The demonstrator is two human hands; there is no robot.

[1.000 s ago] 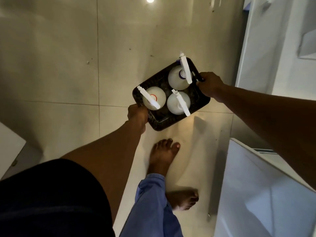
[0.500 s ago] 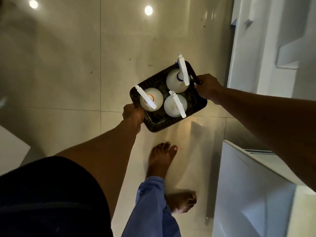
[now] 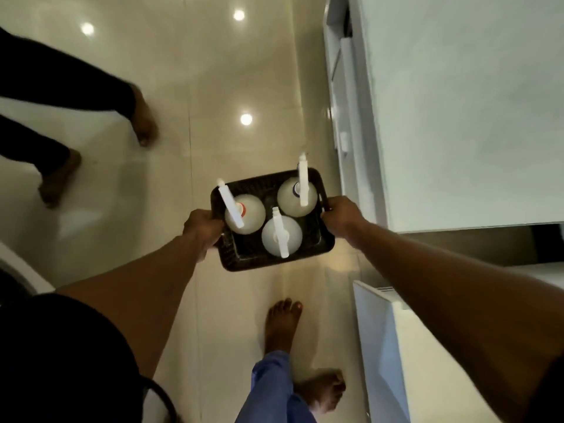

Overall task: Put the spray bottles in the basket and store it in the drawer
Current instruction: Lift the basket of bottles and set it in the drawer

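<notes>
Between both hands (image 3: pixel 203 227), dark woven basket (image 3: pixel 274 261) of three white spray bottles (image 3: pixel 281 236).

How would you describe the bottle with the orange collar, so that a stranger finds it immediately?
Find the dark basket held over the pale floor by the left hand and right hand. Three white spray bottles stand inside. The wanted bottle is nearest the left hand, and only it shows an orange ring under its sprayer.

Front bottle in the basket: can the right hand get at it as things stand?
Probably not yet: the right hand is gripping the basket, as is the left hand. The front bottle itself stands uncovered.
</notes>
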